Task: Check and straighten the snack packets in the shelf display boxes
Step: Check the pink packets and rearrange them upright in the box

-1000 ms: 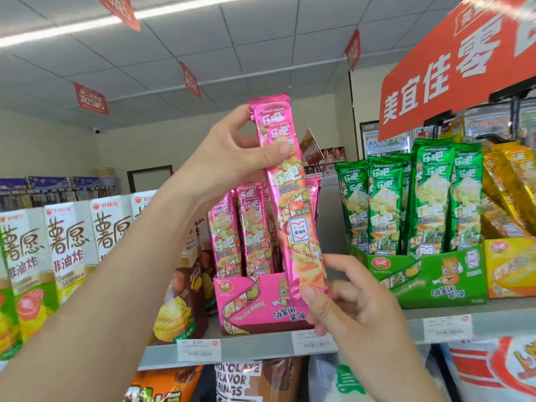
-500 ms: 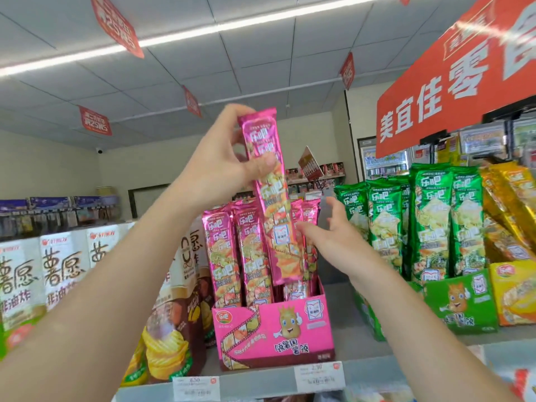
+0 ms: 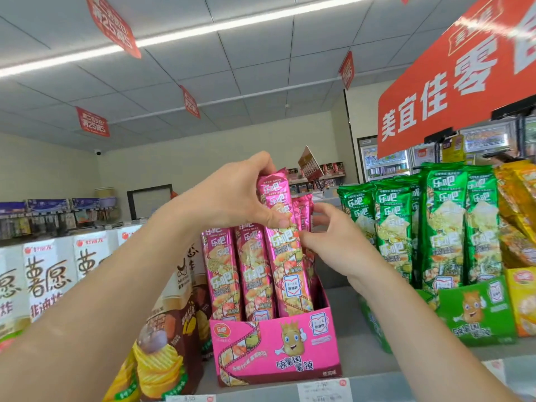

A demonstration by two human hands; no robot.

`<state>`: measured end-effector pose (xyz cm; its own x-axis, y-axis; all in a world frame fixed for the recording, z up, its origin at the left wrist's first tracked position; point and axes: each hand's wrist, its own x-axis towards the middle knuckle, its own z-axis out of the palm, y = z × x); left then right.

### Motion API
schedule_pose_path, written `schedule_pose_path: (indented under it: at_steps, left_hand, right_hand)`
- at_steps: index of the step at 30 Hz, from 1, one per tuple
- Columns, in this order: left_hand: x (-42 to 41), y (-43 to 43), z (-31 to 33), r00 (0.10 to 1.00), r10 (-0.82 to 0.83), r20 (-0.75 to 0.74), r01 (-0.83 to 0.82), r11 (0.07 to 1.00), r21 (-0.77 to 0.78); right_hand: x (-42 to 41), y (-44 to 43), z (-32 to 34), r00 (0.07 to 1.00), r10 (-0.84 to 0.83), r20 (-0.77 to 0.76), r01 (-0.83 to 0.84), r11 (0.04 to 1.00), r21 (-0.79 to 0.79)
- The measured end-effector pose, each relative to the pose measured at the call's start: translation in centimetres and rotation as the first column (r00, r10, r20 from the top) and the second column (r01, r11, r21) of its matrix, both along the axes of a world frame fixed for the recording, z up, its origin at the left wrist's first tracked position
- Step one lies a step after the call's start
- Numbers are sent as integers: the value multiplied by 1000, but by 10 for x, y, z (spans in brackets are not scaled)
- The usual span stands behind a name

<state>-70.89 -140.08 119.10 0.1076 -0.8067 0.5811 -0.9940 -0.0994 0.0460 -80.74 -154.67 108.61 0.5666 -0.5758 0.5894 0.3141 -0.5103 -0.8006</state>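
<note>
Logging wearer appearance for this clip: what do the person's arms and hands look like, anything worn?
Both forearms are bare, no sleeves in view. The left hand and right hand wear no gloves, and no rings, watch or bracelet show. Fingernails look short and unpainted.

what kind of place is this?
Most likely a small convenience store: snack packets stand in a pink display box on a shelf with price tags, a drinks fridge sits at the back, and red promo signs hang from the ceiling.
</note>
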Motion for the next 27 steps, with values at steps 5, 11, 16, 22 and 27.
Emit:
schedule_pose_path:
  at_steps: [5, 11, 16, 22, 27]
  left_hand:
    - [-10, -15, 18, 984, 95, 151, -126, 970, 209]
    - [-16, -23, 34, 999, 32, 9, -33, 884, 466]
    - [-11, -26, 20, 996, 49, -71, 3, 798, 603]
    - [-3, -8, 6, 999, 46, 14, -47, 861, 506]
    - [-13, 1, 5, 991, 21, 133, -82, 876, 474]
  right_hand:
    - [1, -5, 1, 989, 101, 109, -112, 989, 100]
    - [2, -15, 4, 959, 253, 130, -269, 955, 126]
    - [6, -14, 3, 956, 254, 151, -280, 939, 197]
    - [19, -16, 8, 997, 76, -10, -73, 984, 163]
    - [28, -14, 3, 999, 41, -30, -37, 994, 107]
